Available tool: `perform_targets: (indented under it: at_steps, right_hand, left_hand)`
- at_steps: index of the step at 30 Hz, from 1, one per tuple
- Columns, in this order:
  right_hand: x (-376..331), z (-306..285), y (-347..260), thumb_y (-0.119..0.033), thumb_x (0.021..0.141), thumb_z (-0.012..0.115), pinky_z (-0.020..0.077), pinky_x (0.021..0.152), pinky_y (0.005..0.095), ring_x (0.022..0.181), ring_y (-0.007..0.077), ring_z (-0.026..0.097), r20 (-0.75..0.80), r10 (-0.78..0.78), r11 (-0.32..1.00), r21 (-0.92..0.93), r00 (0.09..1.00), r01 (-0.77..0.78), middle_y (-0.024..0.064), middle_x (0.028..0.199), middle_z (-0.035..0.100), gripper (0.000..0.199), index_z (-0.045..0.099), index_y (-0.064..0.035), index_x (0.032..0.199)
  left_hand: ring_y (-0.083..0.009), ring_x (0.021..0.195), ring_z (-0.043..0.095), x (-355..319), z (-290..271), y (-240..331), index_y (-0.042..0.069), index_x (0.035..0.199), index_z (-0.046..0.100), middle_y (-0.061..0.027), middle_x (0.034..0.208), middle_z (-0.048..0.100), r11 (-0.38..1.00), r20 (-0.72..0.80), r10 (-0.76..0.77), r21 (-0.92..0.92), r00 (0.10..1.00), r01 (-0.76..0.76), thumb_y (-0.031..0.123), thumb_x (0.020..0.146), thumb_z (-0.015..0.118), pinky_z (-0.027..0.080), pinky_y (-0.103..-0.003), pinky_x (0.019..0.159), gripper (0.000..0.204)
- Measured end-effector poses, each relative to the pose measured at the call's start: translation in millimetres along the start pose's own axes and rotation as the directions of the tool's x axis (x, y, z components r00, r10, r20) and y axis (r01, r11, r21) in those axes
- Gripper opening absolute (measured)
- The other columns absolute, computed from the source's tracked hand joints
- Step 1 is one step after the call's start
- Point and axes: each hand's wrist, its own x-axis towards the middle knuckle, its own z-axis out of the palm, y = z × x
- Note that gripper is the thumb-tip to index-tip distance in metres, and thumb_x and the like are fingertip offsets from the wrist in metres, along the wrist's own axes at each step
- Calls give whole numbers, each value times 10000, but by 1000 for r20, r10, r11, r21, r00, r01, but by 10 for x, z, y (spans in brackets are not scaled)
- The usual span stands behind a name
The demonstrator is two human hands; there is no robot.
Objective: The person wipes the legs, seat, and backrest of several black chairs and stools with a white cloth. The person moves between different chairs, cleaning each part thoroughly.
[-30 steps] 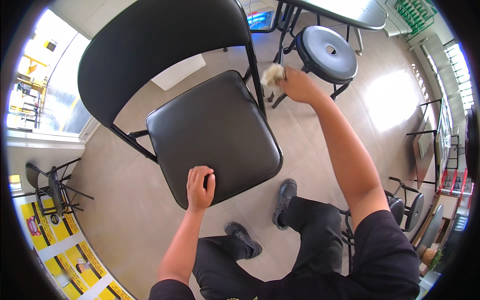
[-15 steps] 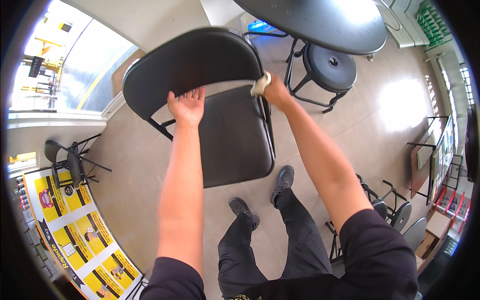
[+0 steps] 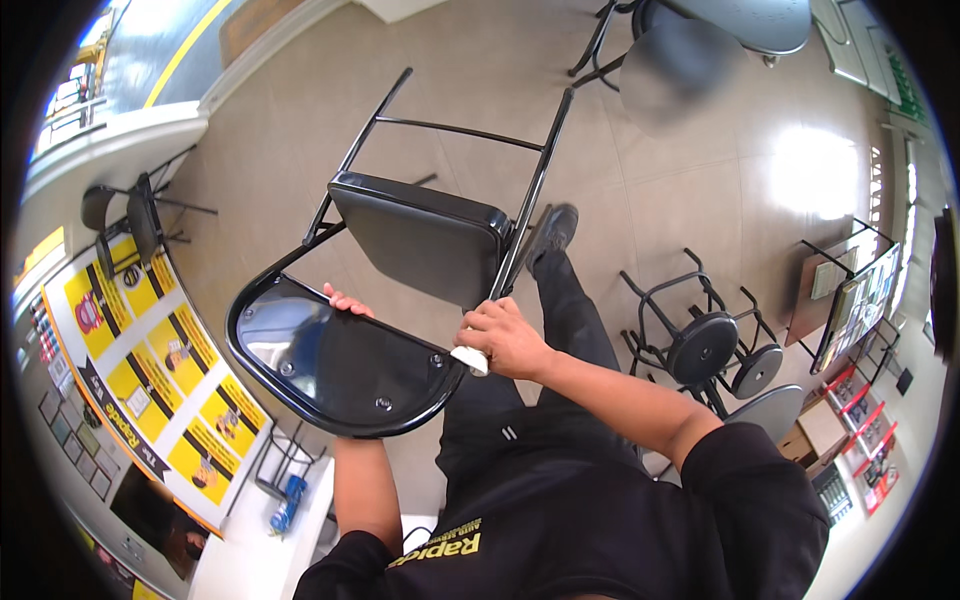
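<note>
The black folding chair point(image 3: 400, 300) is lifted off the floor point(image 3: 680, 220) and tilted toward the person, directly in front of the torso. Its glossy curved backrest point(image 3: 330, 365) is nearest the camera and faces up; the padded seat point(image 3: 425, 235) lies beyond it, and the thin black legs and crossbar point(image 3: 460, 130) point away over the tiled floor. The left hand point(image 3: 345, 300) is largely hidden behind the far edge of the backrest; only its fingertips point(image 3: 350, 303) show, curled over that edge, so its grip is clenched on the backrest rim as far as the view allows. The right hand point(image 3: 505, 340) is closed in a fist-like grip on the chair's right frame tube point(image 3: 530, 215) where the tube meets the backrest, and the same hand holds a small white cloth point(image 3: 470, 360) pressed against the frame, its end protruding below the fingers. The person's right leg and black shoe point(image 3: 555, 228) stand on the floor just beyond the chair's right side. Two low black stools point(image 3: 705, 345) stand to the right, well apart from the chair. A round table point(image 3: 745, 20) and a blurred round stool point(image 3: 680, 65) lie at the upper edge. A wall with yellow posters point(image 3: 150, 370) runs along the left.
</note>
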Motion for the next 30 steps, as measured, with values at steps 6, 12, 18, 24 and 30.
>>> perform_targets:
  at_steps: [6,12,18,24,30]
  right_hand:
    - [-98,142,243,-30,802,782,557,901,404,1018,326,679,-148,401,860,400,904,-316,76,1069,676,316,672,-121,1083]
    - [-39,-276,881,-498,948,655,338,1201,409,1446,299,458,149,898,227,649,414,-726,223,1555,467,959,220,-27,1660]
    - [663,302,1025,-483,1073,510,464,1030,511,1236,481,583,-322,865,476,286,385,-831,346,1276,616,628,551,109,1280]
    - [-221,1195,199,-352,1056,574,453,1060,540,1215,531,531,-305,772,608,97,558,-788,343,1288,517,543,463,93,1345]
    - [-178,307,-626,-165,882,651,521,960,486,1129,413,624,383,590,795,-122,711,-594,203,1189,592,460,602,-55,1326]
  left_hand:
    - [-242,1113,565,-495,-1181,175,20,1500,486,-107,1138,582,972,89,31,-235,996,-9,154,1086,449,440,-380,1045,437]
    - [-243,1039,554,-633,-1593,294,7,1512,467,-118,1100,573,954,94,79,-297,992,-48,174,1085,464,449,-375,967,458]
    - [-243,1001,546,-537,-2149,369,-1,1520,462,-117,1078,577,945,258,155,-321,954,-67,176,1090,455,448,-371,910,465]
    - [-242,976,535,-453,-2067,238,-1,1511,485,-120,1046,578,938,291,197,-334,936,-94,189,1090,474,447,-367,885,463]
    - [-223,958,525,-654,-1563,210,-4,1469,527,-101,1008,560,943,79,194,-291,978,-164,208,1085,500,447,-334,895,440]
